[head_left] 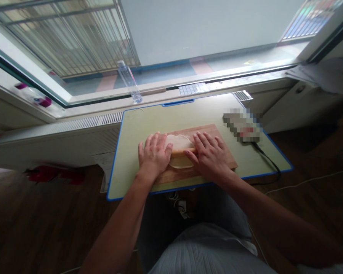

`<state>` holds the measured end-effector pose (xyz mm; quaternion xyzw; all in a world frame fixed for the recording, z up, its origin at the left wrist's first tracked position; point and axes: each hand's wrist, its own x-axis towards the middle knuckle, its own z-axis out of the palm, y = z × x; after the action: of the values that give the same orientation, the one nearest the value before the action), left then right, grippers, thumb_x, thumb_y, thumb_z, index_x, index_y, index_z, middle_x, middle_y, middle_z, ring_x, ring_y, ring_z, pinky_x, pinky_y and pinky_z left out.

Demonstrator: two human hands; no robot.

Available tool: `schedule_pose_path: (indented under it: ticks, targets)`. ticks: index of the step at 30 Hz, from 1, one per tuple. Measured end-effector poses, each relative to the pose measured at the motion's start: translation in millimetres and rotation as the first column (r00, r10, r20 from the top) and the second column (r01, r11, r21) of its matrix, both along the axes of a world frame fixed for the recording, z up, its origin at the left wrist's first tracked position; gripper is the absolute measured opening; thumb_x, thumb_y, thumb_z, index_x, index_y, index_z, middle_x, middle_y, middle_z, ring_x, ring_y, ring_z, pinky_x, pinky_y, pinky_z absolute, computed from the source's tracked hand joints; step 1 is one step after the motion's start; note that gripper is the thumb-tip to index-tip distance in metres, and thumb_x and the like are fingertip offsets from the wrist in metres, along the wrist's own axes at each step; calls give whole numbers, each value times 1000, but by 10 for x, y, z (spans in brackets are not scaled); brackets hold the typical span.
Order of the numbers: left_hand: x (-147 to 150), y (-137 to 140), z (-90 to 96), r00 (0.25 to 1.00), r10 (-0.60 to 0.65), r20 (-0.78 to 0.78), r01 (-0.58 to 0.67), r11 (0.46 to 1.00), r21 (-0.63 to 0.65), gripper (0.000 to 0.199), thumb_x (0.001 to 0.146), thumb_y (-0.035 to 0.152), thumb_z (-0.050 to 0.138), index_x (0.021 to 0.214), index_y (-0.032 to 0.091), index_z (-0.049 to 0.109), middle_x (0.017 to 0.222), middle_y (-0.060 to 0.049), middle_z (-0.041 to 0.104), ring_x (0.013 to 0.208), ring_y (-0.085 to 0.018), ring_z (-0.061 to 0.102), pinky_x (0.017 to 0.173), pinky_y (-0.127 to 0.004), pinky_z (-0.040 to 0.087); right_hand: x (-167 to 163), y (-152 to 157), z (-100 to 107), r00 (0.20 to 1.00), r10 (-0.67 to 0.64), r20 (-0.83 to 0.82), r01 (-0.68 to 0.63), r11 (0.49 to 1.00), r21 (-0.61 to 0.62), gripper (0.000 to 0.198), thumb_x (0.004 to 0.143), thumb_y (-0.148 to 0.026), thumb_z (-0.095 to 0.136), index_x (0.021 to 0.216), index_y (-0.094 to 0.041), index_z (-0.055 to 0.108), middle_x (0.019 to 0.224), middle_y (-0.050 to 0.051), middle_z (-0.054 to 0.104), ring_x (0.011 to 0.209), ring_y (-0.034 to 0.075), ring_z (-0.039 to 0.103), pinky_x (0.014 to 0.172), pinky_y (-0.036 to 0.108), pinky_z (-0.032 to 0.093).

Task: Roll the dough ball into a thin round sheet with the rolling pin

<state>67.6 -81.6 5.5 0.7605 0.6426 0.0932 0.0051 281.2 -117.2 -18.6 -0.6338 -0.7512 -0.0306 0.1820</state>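
Note:
A thin, pale sheet of dough [178,142] lies on a wooden board [208,132], showing on both sides of a wooden rolling pin [178,152]. My left hand [154,154] rests over the pin's left end, palm down, fingers stretched forward and thumb pointing inward. Over the right end lies my right hand [210,154], also palm down with its fingers extended and its thumb along the pin. Both hands are open and touch the pin from above without wrapping round it. They hide the pin's ends and the dough's sides.
The board sits on a pale green table [137,129] with a blue edge. A blurred-out device [242,127] with a black cable [267,156] occupies its right side. On the windowsill stand a clear bottle [130,82] and a keyboard-like white object [193,88]. Red items [54,175] lie at the left.

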Motion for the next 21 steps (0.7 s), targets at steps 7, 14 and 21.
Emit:
schedule_pose_path:
  ticks: [7, 14, 21]
  targets:
    - [14, 145, 46, 1000, 7, -11, -8, 998, -60, 60, 115, 53, 36, 165, 31, 59, 177, -10, 51, 163, -34, 46, 135, -65, 31, -15, 131, 92, 999, -15, 50, 16, 999, -33, 76, 115, -66, 32, 164, -13, 58, 173, 19, 52, 160, 40, 44, 130, 58, 27]
    - [13, 322, 62, 1000, 11, 6, -10, 993, -114, 61, 115, 57, 32, 164, 36, 60, 177, -9, 51, 163, -34, 45, 135, -66, 30, -11, 259, 150, 999, -1, 54, 2, 999, -32, 70, 115, -65, 35, 161, -20, 62, 171, 16, 56, 159, 41, 46, 128, 60, 30]
    - [17, 420, 91, 1000, -5, 5, 5, 993, -120, 61, 114, 57, 35, 162, 31, 63, 166, -13, 62, 153, -36, 54, 130, -62, 37, -2, 359, 205, 995, 3, 99, 5, 997, -78, 75, 116, -68, 29, 163, -19, 60, 172, 15, 55, 161, 41, 43, 130, 60, 29]
